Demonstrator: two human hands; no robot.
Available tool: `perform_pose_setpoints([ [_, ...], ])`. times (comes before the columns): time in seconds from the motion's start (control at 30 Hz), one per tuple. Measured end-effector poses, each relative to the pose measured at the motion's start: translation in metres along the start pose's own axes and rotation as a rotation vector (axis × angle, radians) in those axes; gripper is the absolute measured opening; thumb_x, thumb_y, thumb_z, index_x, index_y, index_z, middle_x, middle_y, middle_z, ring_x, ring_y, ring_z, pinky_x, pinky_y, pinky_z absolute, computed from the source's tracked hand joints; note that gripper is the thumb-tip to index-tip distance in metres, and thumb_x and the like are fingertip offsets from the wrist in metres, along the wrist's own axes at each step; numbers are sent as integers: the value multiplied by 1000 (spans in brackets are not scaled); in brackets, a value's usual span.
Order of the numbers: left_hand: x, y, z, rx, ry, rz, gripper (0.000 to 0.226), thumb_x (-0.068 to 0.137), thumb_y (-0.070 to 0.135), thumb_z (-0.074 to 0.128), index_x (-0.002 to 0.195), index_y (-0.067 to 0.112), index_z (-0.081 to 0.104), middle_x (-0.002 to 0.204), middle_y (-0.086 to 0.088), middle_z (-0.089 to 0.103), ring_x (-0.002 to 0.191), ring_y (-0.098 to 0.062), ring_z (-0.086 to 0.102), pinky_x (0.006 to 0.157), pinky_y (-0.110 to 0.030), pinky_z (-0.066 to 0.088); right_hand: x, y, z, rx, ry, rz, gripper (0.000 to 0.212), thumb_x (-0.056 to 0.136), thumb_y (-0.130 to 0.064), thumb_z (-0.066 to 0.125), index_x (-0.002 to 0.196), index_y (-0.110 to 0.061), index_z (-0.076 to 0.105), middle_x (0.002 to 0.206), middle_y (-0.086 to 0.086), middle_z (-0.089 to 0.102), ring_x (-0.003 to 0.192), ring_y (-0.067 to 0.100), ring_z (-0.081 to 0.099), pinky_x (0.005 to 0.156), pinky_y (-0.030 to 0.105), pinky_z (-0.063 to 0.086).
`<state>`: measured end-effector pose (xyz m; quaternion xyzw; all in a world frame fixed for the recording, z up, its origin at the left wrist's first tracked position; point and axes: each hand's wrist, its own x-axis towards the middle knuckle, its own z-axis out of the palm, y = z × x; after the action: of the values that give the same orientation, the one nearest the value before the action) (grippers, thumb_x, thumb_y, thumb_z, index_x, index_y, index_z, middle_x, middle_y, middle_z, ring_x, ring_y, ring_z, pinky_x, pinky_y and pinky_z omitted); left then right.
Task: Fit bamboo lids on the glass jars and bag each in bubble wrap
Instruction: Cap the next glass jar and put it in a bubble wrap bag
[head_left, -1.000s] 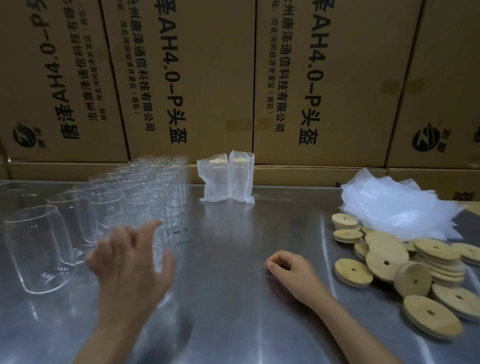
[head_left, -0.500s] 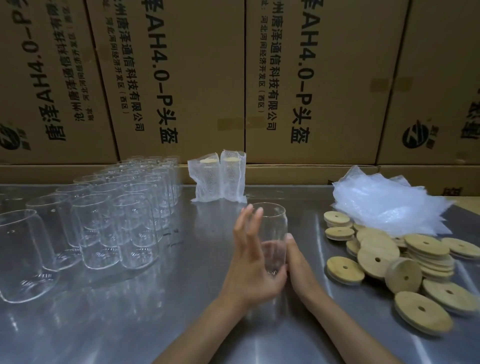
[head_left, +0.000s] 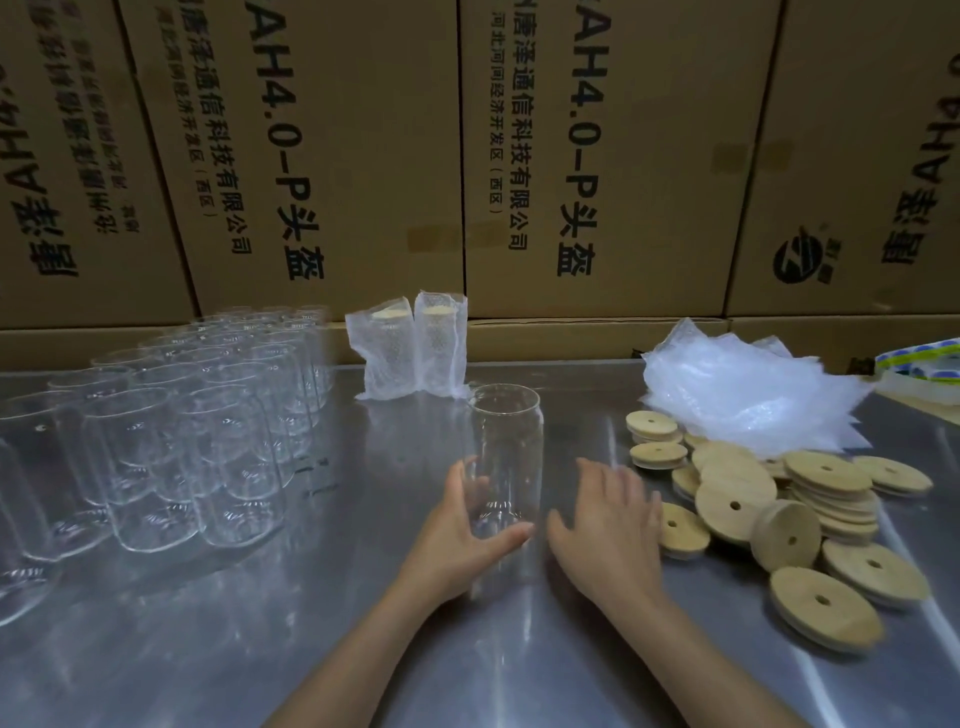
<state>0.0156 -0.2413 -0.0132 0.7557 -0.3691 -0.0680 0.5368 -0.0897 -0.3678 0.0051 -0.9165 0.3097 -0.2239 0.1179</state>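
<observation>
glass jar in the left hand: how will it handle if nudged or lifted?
The glass jar is tall and narrow and stands upright on the smooth steel table, so a push high up would probably tip it, a low one slide it. Its clear smooth wall looks slippery; the left hand grips it low. Thin glass, likely fragile and light.

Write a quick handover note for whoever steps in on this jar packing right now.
Left hand holds one open glass jar upright at table centre. Right hand is open beside it, holding nothing.
Unlidded jars stand at left; bamboo lids and bubble bags at right.
Done: two bagged jars at the back.
Left: lid and bag this jar, then the rest.
</observation>
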Motion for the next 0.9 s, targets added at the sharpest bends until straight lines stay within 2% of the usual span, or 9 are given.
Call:
perform_pose_setpoints([
  [0.07,-3,0,0,17,-8,-25,88,74,41,80,140,33,23,125,17,49,107,18,50,87,-3,37,-1,3,-5,-106,-94,114,80,91,-50,47,151,-18,7,157,4,13,144,39,7,114,56,10],
  [0.13,-5,0,0,27,-14,-30,90,74,43,79,143,30,23,126,17,50,107,19,49,85,-1,38,-2,3,-7,-125,-192,175,81,92,-54,43,152,-18,2,157,6,11,141,44,10,114,56,14],
  [0.2,-5,1,0,39,-17,-29,89,74,44,79,142,30,24,126,18,50,105,22,47,85,-1,39,-4,2,-6,-154,-203,110,76,95,-53,40,152,-17,5,156,7,17,139,40,20,114,49,19],
  [0.37,-7,5,0,47,-3,-32,89,73,43,79,143,26,26,133,8,51,117,0,53,102,-23,41,-4,-2,-4,79,-133,-130,68,94,-36,50,151,-17,15,147,5,38,135,26,33,108,36,30],
  [0.47,-8,5,0,44,1,-37,86,73,41,80,141,27,28,133,7,50,117,-1,52,103,-24,41,0,1,-4,-25,-72,-78,66,94,-40,48,150,-23,18,151,3,31,138,27,25,113,41,26],
  [0.53,-8,6,0,51,-2,-39,81,73,43,80,136,32,28,131,10,51,112,5,52,100,-21,41,3,7,-3,-54,-153,-23,62,95,-50,44,150,-29,22,153,4,29,137,30,28,111,42,28],
  [0.63,-8,6,0,49,-7,-46,76,73,44,80,128,40,28,126,15,50,107,12,49,98,-21,40,7,14,1,-43,-197,-26,52,95,-55,42,142,-32,37,140,6,44,127,28,39,99,36,38],
  [0.77,-7,7,-1,60,3,-42,78,71,48,80,131,39,31,125,15,52,109,4,53,97,-22,41,19,14,-6,350,16,39,41,95,-45,50,133,-31,52,125,8,56,119,27,51,94,35,41],
  [0.9,-8,7,-3,60,-9,-40,68,70,50,80,117,49,31,123,16,53,107,6,53,94,-21,43,23,3,-28,868,317,-96,30,92,-40,61,121,-36,57,120,-9,61,111,7,57,93,32,47],
])
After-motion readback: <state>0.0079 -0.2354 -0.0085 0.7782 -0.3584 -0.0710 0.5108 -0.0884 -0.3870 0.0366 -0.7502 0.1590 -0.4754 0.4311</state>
